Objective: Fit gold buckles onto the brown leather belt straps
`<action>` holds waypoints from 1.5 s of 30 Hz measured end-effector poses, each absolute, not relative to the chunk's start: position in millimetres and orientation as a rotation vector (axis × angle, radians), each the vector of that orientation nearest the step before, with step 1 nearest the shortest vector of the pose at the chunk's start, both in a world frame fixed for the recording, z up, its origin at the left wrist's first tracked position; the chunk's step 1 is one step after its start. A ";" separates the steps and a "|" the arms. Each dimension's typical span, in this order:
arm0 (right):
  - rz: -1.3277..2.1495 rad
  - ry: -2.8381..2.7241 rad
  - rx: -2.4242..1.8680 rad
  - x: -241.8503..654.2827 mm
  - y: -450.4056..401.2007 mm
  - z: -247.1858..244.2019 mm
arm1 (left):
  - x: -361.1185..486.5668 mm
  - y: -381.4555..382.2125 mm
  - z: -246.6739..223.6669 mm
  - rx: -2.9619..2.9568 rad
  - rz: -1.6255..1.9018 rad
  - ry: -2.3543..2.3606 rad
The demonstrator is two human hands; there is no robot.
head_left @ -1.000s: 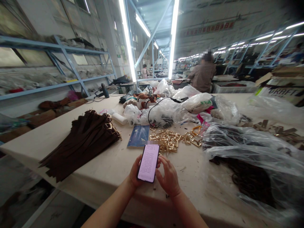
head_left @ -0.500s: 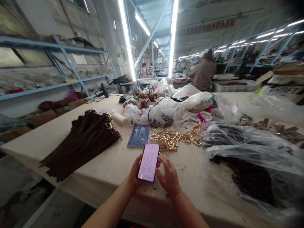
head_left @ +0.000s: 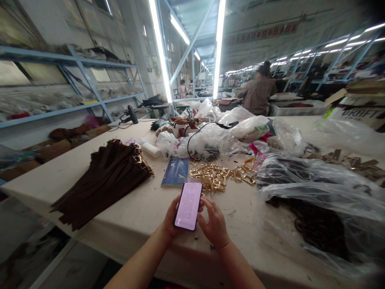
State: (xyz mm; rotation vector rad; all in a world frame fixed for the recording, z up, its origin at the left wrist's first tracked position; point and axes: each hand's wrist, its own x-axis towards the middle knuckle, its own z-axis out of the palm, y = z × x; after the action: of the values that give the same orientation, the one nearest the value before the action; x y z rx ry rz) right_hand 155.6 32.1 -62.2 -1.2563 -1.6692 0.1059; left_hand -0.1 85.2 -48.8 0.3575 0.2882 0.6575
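Note:
A phone (head_left: 188, 206) with a lit screen of text is tilted upright over the near part of the table. My left hand (head_left: 171, 218) is wrapped round its left side. On the other side, my right hand (head_left: 214, 222) is at the phone's right edge with its fingers bent and the thumb apart from them; the fingertips are partly hidden behind the phone. Just beyond the phone lie a blue booklet (head_left: 175, 171) and a pile of gold buckles (head_left: 214, 176). A bundle of dark brown straps (head_left: 102, 180) with buckles at one end rests to the left.
Clear plastic bags (head_left: 303, 180) with dark contents cover the right of the table (head_left: 144, 212). More filled bags (head_left: 207, 140) are heaped at the back, near a black heat gun (head_left: 131, 114). A person (head_left: 258, 92) stands beyond the table, back turned.
The text on the phone's screen has shifted. The person in the background has moved slightly to the right. My hands have barely moved.

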 end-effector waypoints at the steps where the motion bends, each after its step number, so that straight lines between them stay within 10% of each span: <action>1: 0.106 -1.670 -1.256 155.5 32.1 -62.5 | -0.1 85.4 -48.9 0.357 0.656 0.286; 45: 0.009 -1.751 -1.245 156.7 28.8 -62.0 | -1.8 85.9 -51.5 0.338 0.643 0.330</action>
State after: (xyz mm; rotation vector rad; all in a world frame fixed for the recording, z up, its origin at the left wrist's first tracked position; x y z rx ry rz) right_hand 156.7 28.8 -62.0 -1.2453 -1.7511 0.0094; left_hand -1.8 85.9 -51.5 0.3381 0.3302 0.6426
